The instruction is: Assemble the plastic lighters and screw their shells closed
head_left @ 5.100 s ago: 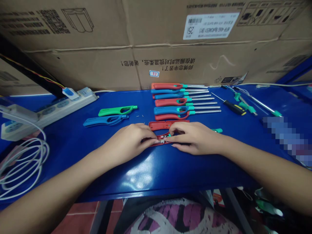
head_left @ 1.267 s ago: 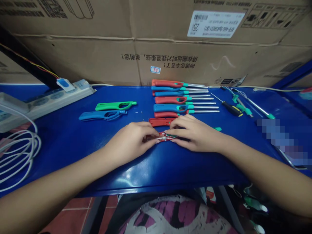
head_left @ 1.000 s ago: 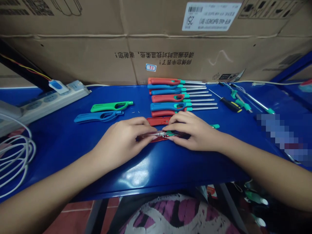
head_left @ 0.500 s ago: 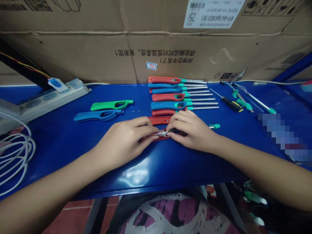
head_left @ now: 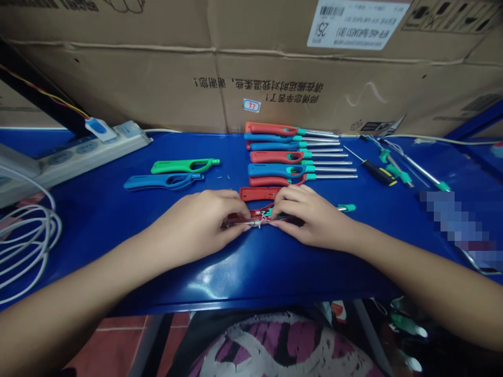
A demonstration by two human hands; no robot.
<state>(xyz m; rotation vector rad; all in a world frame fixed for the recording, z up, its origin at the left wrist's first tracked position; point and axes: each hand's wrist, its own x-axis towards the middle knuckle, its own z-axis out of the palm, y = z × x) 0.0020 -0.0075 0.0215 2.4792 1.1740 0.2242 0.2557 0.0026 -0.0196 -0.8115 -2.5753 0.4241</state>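
Between my two hands lies an open red lighter shell (head_left: 257,213) with a teal part and white wires in it. My left hand (head_left: 208,217) pinches a clear tube-like part (head_left: 252,223) at the shell's near edge. My right hand (head_left: 312,214) is closed over the shell's right side, its fingertips by the white wires; what exactly they grip is too small to tell. A metal rod with a teal tip (head_left: 346,208) sticks out to the right beyond my right hand. Just behind lies a second red shell half (head_left: 257,193).
Several red and blue lighters (head_left: 277,156) lie stacked behind my hands. Green (head_left: 176,166) and blue (head_left: 157,181) shells are at left, near a power strip (head_left: 70,152) and coiled white cable (head_left: 29,235). A screwdriver (head_left: 377,172) and wired rods (head_left: 418,167) lie right. Cardboard (head_left: 157,94) stands behind.
The clear part in my left hand has moved down and left, off the middle of the shell. The teal part and white wires now show between my hands. The camera view has shifted slightly.
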